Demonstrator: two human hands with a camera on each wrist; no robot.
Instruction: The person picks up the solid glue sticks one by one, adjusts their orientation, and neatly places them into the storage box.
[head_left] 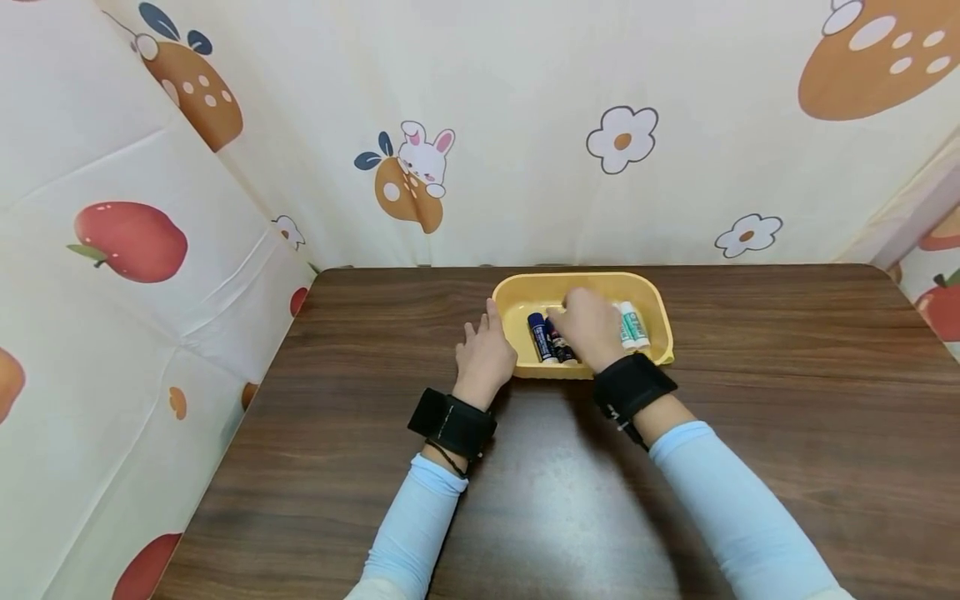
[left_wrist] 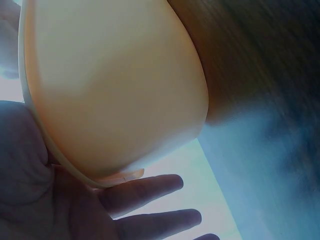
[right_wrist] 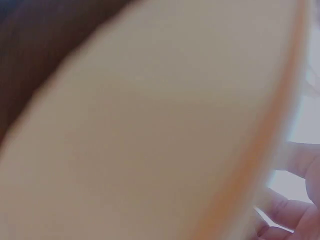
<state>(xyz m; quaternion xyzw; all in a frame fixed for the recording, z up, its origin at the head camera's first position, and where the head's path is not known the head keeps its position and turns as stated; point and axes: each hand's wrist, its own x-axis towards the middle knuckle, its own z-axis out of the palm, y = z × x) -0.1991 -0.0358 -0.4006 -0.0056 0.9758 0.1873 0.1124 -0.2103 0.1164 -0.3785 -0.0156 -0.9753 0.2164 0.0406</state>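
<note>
A yellow plastic basket [head_left: 652, 292] stands near the table's far edge in the head view. My left hand [head_left: 485, 354] rests at its left end, fingers extended; the left wrist view shows the spread fingers [left_wrist: 145, 192] outside the basket wall [left_wrist: 120, 85]. Over the basket's middle, my right hand [head_left: 590, 327] reaches in with bent fingers, fingertips right at a dark printed tube [head_left: 561, 343]. I cannot tell whether it grips that tube. Left of it lies a blue tube with a white end [head_left: 540, 337]. White-and-green tubes [head_left: 634, 325] lie at the basket's right, partly behind the hand.
The dark brown wooden table [head_left: 337, 467] extends around the basket. Behind it hangs a cream curtain [head_left: 525, 192] printed with fruit, flowers and a rabbit. More printed cloth [head_left: 112, 333] slopes down along the table's left side.
</note>
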